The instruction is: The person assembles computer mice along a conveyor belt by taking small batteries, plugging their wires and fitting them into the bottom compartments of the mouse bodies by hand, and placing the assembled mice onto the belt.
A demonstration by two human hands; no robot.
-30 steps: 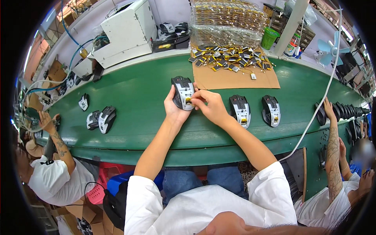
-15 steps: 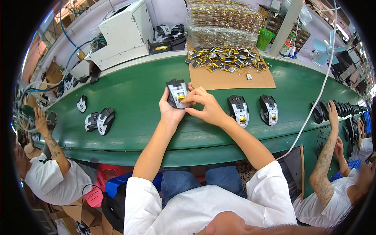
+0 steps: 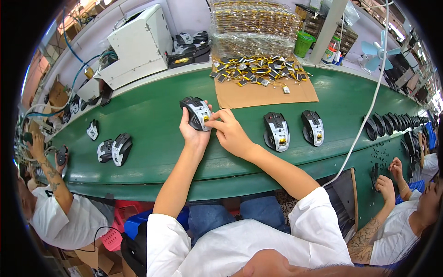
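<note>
Mouse shell held mid-belt.
Left hand (image 3: pixel 193 134) grips the shell (image 3: pixel 197 113); right hand (image 3: pixel 230 134) pinches its lower end; bare belt (image 3: pixel 152 120) to the left.

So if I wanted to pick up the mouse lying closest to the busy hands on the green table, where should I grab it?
Probably by its two long black sides, coming straight down from above. That open mouse lies flat on the green table, white insides facing up, with free room on its left. Its neighbour mouse sits close on the right, so keep your fingers slim there. Avoid pinching the exposed middle.

Green belt (image 3: pixel 157 120) with mouse shells (image 3: pixel 277 131), cardboard (image 3: pixel 263 94)
</note>
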